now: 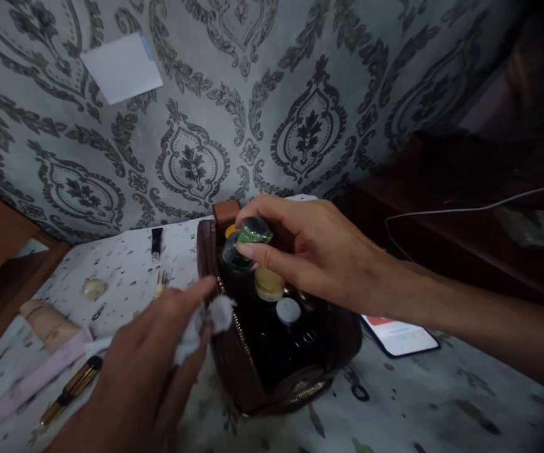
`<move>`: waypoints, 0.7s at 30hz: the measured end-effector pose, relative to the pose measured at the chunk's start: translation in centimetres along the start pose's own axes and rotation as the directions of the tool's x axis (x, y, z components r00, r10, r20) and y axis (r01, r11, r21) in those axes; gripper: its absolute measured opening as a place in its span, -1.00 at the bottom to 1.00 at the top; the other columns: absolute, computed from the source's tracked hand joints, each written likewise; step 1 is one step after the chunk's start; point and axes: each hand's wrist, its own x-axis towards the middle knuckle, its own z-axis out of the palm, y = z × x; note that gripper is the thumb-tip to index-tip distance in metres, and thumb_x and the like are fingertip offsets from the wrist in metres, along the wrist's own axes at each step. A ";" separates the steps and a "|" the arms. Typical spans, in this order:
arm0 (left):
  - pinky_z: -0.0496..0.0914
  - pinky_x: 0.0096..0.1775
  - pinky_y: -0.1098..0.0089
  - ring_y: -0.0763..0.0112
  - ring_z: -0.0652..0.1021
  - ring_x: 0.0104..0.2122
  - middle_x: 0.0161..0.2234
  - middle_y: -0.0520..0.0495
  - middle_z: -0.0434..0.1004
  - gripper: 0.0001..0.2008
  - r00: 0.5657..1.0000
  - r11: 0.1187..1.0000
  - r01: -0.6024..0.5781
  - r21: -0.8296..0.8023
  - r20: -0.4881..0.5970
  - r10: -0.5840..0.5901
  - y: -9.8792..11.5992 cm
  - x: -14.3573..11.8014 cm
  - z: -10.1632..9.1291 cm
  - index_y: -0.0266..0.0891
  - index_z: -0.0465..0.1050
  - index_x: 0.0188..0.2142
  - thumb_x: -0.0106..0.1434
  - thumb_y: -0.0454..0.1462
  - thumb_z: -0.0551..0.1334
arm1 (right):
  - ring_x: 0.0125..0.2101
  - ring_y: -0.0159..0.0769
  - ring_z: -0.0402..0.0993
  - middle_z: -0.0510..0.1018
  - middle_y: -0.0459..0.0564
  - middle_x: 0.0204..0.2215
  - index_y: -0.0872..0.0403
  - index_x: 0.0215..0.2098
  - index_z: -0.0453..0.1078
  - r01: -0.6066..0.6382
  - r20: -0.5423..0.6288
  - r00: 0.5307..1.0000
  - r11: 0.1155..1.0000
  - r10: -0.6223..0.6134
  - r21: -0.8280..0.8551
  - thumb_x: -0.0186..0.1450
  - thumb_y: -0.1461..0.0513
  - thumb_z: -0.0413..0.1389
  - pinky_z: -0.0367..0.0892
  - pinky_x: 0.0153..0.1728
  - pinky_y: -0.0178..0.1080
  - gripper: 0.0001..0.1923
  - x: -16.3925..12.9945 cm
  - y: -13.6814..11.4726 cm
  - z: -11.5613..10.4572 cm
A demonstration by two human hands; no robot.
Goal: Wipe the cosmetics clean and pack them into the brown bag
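A dark brown zippered toiletry bag [253, 377] stands unzipped on the table. My right hand [295, 242] reaches over it, thumb and fingers closed round a small green jar with a dark lid [255, 231]. Below that jar, inside the bag, are a jar with a gold lid [269, 283], a round white cap [288, 311] and a dark container [236, 251]. My left hand [153, 358], slightly blurred, is beside the bag's left edge with a crumpled white tissue [219, 313] pinched between thumb and fingers.
Left of the bag lie a pink tube [40, 377], a beige tube [49, 324], a gold-and-black tube [71, 390], a small black tube [156, 244] and a pale round item [94, 289]. To the right are a lit phone [401, 336] and a white cable [479, 206]. Patterned wallpaper [253, 94] rises behind.
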 end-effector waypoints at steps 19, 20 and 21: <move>0.34 -0.49 0.58 0.50 0.50 -0.48 -0.42 0.11 0.51 -0.60 0.990 0.797 0.082 -0.598 0.141 0.004 -1.2 11.2 1.3 -0.19 0.51 -0.14 0.05 -0.10 0.45 | -0.47 -0.45 0.46 0.49 -0.14 -0.37 0.06 -0.35 0.34 -0.015 -0.370 0.911 0.914 0.180 0.406 0.26 0.19 0.29 0.46 -0.46 -0.38 -0.80 -2.2 -1.8 -4.5; 0.32 -0.55 0.60 0.54 0.48 -0.56 -0.47 0.13 0.50 -0.58 0.991 0.750 0.111 -0.652 0.126 -0.037 -1.2 11.4 1.3 -0.18 0.52 -0.16 0.00 -0.11 0.48 | -0.49 -0.46 0.46 0.48 -0.15 -0.39 0.07 -0.36 0.34 -0.003 -0.382 0.901 0.883 0.206 0.470 0.26 0.20 0.28 0.47 -0.47 -0.38 -0.80 -2.2 -1.8 -4.6; 0.32 -0.60 0.60 0.56 0.46 -0.63 -0.51 0.15 0.49 -0.55 0.991 0.691 0.131 -0.711 0.105 -0.079 -1.1 11.5 1.3 -0.18 0.52 -0.16 -0.04 -0.13 0.50 | -0.51 -0.46 0.47 0.48 -0.15 -0.41 0.07 -0.36 0.33 0.010 -0.386 0.893 0.846 0.233 0.532 0.27 0.20 0.28 0.48 -0.47 -0.38 -0.80 -2.1 -1.7 -4.6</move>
